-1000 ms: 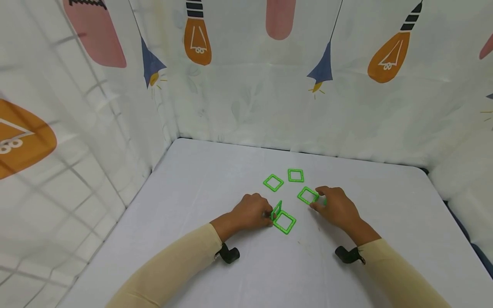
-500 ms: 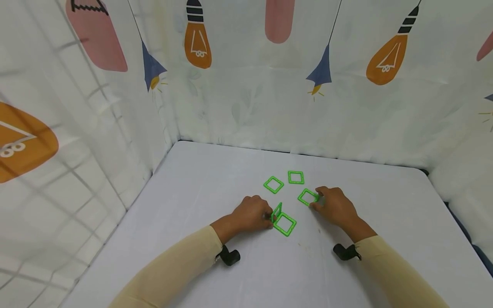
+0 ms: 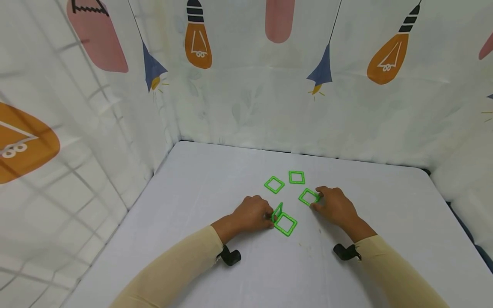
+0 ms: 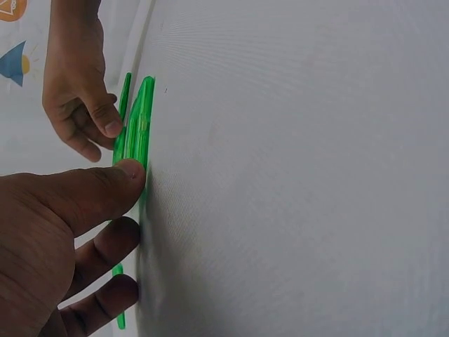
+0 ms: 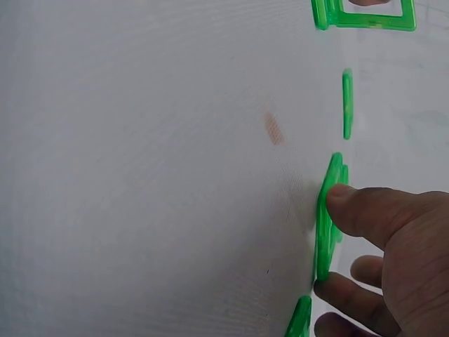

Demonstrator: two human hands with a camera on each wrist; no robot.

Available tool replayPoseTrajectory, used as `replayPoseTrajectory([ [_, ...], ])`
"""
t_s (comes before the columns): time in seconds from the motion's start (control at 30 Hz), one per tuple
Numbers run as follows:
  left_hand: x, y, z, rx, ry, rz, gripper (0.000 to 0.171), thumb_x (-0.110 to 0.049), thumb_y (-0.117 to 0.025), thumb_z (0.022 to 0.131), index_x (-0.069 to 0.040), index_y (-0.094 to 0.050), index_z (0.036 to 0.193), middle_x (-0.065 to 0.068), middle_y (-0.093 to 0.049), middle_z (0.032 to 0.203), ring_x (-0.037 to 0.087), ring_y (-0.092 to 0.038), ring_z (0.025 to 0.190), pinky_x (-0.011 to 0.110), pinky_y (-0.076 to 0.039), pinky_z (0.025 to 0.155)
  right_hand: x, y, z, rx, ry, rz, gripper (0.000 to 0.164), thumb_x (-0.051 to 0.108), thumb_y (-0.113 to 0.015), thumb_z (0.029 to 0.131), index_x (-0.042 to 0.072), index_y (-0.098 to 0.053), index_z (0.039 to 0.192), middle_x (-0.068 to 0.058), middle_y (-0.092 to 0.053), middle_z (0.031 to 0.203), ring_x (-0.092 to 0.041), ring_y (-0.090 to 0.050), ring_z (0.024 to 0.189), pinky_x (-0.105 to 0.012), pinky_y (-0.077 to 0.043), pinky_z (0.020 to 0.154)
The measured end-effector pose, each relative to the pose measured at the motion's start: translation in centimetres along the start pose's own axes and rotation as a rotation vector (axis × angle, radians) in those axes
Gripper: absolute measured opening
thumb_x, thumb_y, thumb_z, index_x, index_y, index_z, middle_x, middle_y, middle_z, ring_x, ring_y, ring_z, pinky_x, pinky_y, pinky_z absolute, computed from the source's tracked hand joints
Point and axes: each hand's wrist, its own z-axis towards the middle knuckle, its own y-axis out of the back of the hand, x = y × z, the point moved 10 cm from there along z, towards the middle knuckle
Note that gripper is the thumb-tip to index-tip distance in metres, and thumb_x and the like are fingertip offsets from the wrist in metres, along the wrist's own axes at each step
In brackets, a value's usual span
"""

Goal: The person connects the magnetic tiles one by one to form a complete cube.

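Note:
My left hand [image 3: 252, 212] pinches a green square magnetic tile [image 3: 280, 207] with an open centre, holding it tilted up on its edge. Its lower edge meets a second green tile [image 3: 292, 229] lying flat on the table. Over to the right, my right hand [image 3: 336, 207] spans another flat green tile [image 3: 302, 193] between thumb and fingers. In the right wrist view the thumb [image 5: 344, 203] presses that tile's side, and a fingertip sits at its other end. A further green piece [image 5: 300, 319] shows below that hand, partly cut off by the frame.
Two more green square tiles lie flat farther back, one to the left [image 3: 268, 180] and one to the right [image 3: 297, 182]. All rest on a white-covered table [image 3: 215, 171]. Printed fabric walls [image 3: 246, 94] stand behind it and along its left side.
Both hands keep their places on the tiles. The head view has shifted slightly, so the table sits a little lower in it; the tiles look unmoved.

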Motion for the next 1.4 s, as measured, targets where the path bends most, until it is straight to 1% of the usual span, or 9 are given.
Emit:
replayPoseTrajectory([
  [0.17, 0.0, 0.0, 0.1, 0.002, -0.003, 0.007, 0.008, -0.035, -0.085, 0.085, -0.03, -0.08, 0.09, -0.02, -0.071, 0.092, 0.009, -0.058, 0.092, 0.037, -0.046, 0.085, 0.0, 0.0, 0.1, -0.005, 0.002, -0.001, 0.061, 0.026, -0.081, 0.09, -0.001, -0.058, 0.139, -0.019, -0.066, 0.125, -0.041, -0.055, 0.121, -0.055, -0.051, 0.088],
  [0.37, 0.0, -0.1, 0.1, 0.011, 0.008, -0.001, 0.008, -0.035, -0.085, 0.085, -0.03, -0.081, 0.09, -0.021, -0.07, 0.091, 0.009, -0.057, 0.091, 0.037, -0.046, 0.084, 0.0, 0.0, 0.3, -0.027, 0.006, -0.024, 0.063, 0.027, -0.083, 0.088, 0.001, -0.059, 0.139, -0.024, -0.058, 0.133, -0.041, -0.05, 0.123, -0.053, -0.05, 0.088],
  [0.6, 0.0, -0.1, 0.1, 0.014, 0.015, 0.0, 0.008, -0.036, -0.085, 0.085, -0.03, -0.08, 0.089, -0.022, -0.07, 0.09, 0.009, -0.057, 0.091, 0.038, -0.046, 0.085, 0.1, 0.1, 0.1, -0.047, 0.011, -0.016, 0.06, 0.026, -0.084, 0.086, 0.003, -0.061, 0.136, -0.024, -0.056, 0.135, -0.042, -0.045, 0.128, -0.056, -0.049, 0.092],
  [0.7, 0.0, -0.1, 0.1, 0.014, 0.012, -0.002, 0.008, -0.036, -0.085, 0.085, -0.03, -0.08, 0.089, -0.022, -0.07, 0.09, 0.009, -0.057, 0.09, 0.038, -0.046, 0.085, 0.0, 0.1, 0.1, -0.045, 0.0, -0.01, 0.06, 0.027, -0.084, 0.086, 0.003, -0.06, 0.136, -0.023, -0.059, 0.131, -0.041, -0.048, 0.125, -0.055, -0.05, 0.089],
  [0.9, -0.2, 0.1, 0.2, 0.006, -0.004, 0.006, 0.009, -0.035, -0.085, 0.085, -0.028, -0.081, 0.089, -0.019, -0.071, 0.09, 0.01, -0.058, 0.089, 0.037, -0.047, 0.082, -0.3, -0.2, -0.2, -0.007, -0.027, 0.016, 0.062, 0.029, -0.081, 0.09, 0.008, -0.054, 0.141, -0.014, -0.066, 0.113, -0.034, -0.06, 0.106, -0.048, -0.052, 0.074],
  [1.0, -0.2, 0.1, 0.2, 0.005, -0.001, 0.005, 0.01, -0.035, -0.085, 0.085, -0.027, -0.081, 0.09, -0.019, -0.072, 0.091, 0.01, -0.059, 0.09, 0.038, -0.047, 0.083, -0.1, -0.1, -0.3, -0.011, -0.011, 0.02, 0.058, 0.028, -0.079, 0.092, 0.009, -0.054, 0.141, -0.012, -0.068, 0.111, -0.033, -0.062, 0.104, -0.048, -0.052, 0.074],
  [1.2, 0.1, -0.2, 0.3, 0.011, 0.011, 0.001, 0.01, -0.035, -0.085, 0.085, -0.027, -0.081, 0.09, -0.019, -0.071, 0.091, 0.01, -0.058, 0.09, 0.038, -0.046, 0.084, 0.4, 0.4, -0.7, -0.049, 0.04, 0.018, 0.045, 0.023, -0.072, 0.097, 0.011, -0.058, 0.138, -0.012, -0.072, 0.109, -0.031, -0.066, 0.099, -0.048, -0.053, 0.074],
  [1.4, 0.2, -0.3, 0.3, 0.011, 0.015, -0.003, 0.01, -0.036, -0.085, 0.085, -0.029, -0.08, 0.089, -0.021, -0.07, 0.09, 0.009, -0.056, 0.089, 0.038, -0.045, 0.084, 0.7, 0.9, -1.4, -0.078, 0.055, 0.018, 0.037, 0.022, -0.069, 0.099, 0.014, -0.062, 0.135, -0.011, -0.074, 0.109, -0.031, -0.068, 0.099, -0.046, -0.054, 0.07],
])
